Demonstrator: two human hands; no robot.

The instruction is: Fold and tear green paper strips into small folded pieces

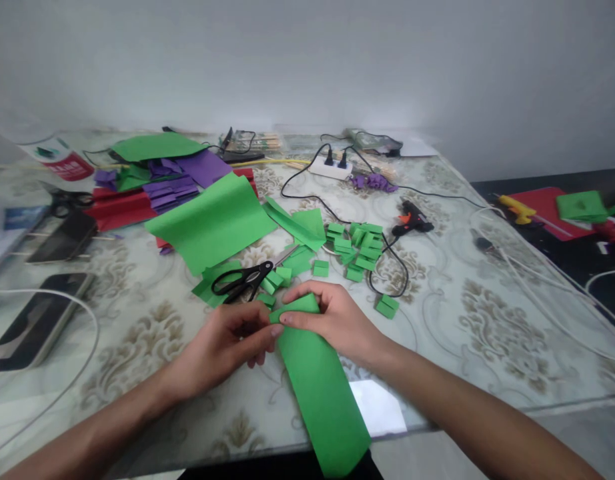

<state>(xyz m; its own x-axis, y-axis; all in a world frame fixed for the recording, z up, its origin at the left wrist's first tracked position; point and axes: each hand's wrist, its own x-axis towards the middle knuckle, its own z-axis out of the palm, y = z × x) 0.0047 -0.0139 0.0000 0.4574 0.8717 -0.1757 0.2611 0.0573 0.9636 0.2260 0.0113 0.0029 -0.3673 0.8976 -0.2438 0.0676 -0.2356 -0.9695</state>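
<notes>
Both my hands meet over the far end of a long green paper strip (321, 390) that runs toward me past the table's near edge. My left hand (222, 347) pinches the strip's end with closed fingers. My right hand (332, 317) presses its thumb and fingers on the folded top of the same strip. Black-handled scissors (245, 280) lie just beyond my left hand on green scraps. Several small folded green pieces (360, 245) are piled further back to the right.
A large green sheet (212, 223) lies behind the scissors, with purple and red paper (152, 193) to its left. A black glue gun (412, 220), a white power strip (330, 167) and cables lie at right. Two phones (35, 323) rest at left. The table edge (487, 410) is near.
</notes>
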